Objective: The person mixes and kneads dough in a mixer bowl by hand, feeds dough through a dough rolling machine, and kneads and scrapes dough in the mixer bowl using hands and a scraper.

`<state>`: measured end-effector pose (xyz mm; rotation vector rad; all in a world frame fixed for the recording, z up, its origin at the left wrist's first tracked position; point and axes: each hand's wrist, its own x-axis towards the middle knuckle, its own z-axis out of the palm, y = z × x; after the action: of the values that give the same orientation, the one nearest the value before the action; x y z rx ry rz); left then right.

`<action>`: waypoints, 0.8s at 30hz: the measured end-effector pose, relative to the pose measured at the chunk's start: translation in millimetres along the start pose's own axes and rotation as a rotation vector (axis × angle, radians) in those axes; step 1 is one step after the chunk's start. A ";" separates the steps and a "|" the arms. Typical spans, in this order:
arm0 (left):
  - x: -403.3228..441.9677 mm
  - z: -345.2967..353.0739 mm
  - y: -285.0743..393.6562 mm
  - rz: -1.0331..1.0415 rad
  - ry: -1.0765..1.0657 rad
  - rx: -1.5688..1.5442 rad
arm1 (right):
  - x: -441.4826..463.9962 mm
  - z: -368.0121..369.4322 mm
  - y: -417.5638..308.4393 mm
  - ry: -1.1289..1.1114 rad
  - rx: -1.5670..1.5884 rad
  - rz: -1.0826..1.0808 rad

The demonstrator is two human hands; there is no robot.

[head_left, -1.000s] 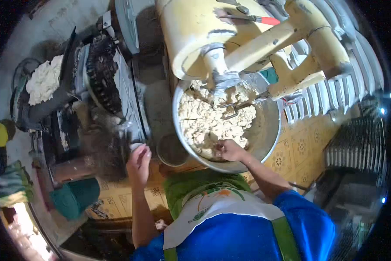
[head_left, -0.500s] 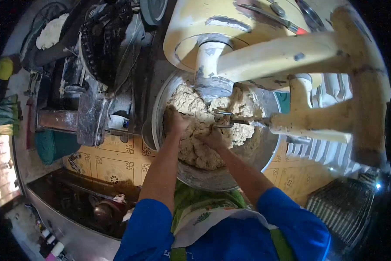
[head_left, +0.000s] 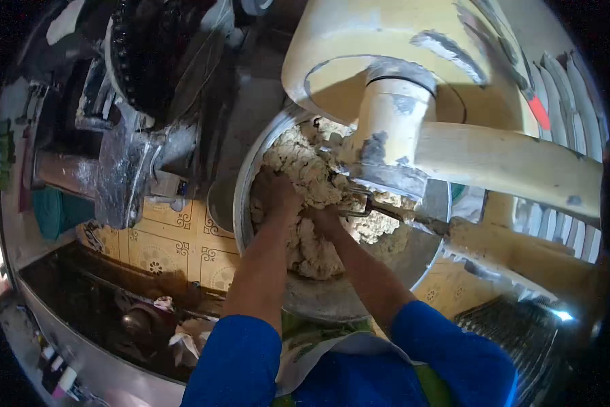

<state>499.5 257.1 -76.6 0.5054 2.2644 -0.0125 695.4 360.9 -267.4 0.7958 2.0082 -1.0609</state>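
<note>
A large metal mixing bowl [head_left: 244, 203] holds a mass of pale, lumpy dough [head_left: 311, 159]. My left hand [head_left: 280, 193] grips the dough on the left side of the bowl, its fingertips sunk in and hidden. Close beside it, my right hand [head_left: 324, 220] closes on dough near the middle; most of its fingers are buried. A metal mixer arm [head_left: 369, 203] reaches into the bowl just right of my right hand. Above the bowl stands the cream-coloured mixer head [head_left: 359, 41], with its thick worn shaft [head_left: 393, 129] coming down over the dough.
Dark chain-driven machinery [head_left: 132, 61] stands on the left, with a green bin [head_left: 61, 214] below it. A dark metal trough [head_left: 81, 292] with crumpled paper lies at lower left. Stacked dark trays [head_left: 508, 339] are at lower right. Patterned yellow tiles [head_left: 159, 244] cover the floor.
The view has shifted and come nearer the mixer, whose head now appears larger and further right. Both hands remain in the dough; my right hand sits nearer my left and deeper in.
</note>
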 end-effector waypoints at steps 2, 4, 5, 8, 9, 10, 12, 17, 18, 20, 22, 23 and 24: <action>8.4 4.9 -1.1 -0.027 0.018 -0.006 | -6.6 -10.3 -17.2 -0.058 -0.380 -0.149; 33.4 21.5 -7.7 -0.091 0.065 -0.219 | -63.5 -35.6 -73.9 0.184 0.418 0.176; 38.8 29.5 -9.3 -0.117 0.087 -0.322 | -92.9 -48.9 -107.6 0.303 0.822 0.347; -5.1 -4.9 -4.8 -0.040 0.110 -0.165 | -67.9 -55.6 -61.9 -0.033 0.854 0.008; -16.0 -10.2 -3.7 -0.003 0.121 -0.085 | -61.1 -56.5 -47.8 -0.206 0.858 -0.160; -9.1 -1.7 -4.5 -0.011 0.129 -0.094 | -73.6 -59.7 -53.7 -0.210 0.846 -0.167; 23.3 24.6 -11.0 0.000 -0.089 -0.163 | -134.2 -72.4 -97.2 0.081 0.555 -0.023; -32.8 9.3 -19.4 0.151 -0.356 -0.258 | -146.3 -51.2 -66.9 0.259 0.358 0.013; -47.6 14.3 -13.0 0.153 -0.351 -0.249 | -151.1 -46.2 -57.3 0.264 0.366 0.009; -80.2 35.0 1.8 0.121 -0.199 0.081 | -161.8 -40.1 -44.0 0.279 0.051 -0.119; -89.1 61.3 1.5 0.097 -0.109 0.251 | -161.5 -34.7 -35.6 0.294 -0.102 -0.191; -83.7 81.7 -1.8 0.159 0.044 0.178 | -159.0 -29.9 -30.1 0.220 -0.296 -0.243; -74.2 98.0 -6.3 0.221 0.198 0.103 | -153.6 -27.5 -25.4 0.145 -0.493 -0.293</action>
<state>611.7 208.6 -91.2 0.8420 2.3956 0.0342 751.9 344.2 -120.7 0.3312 2.4252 -0.6210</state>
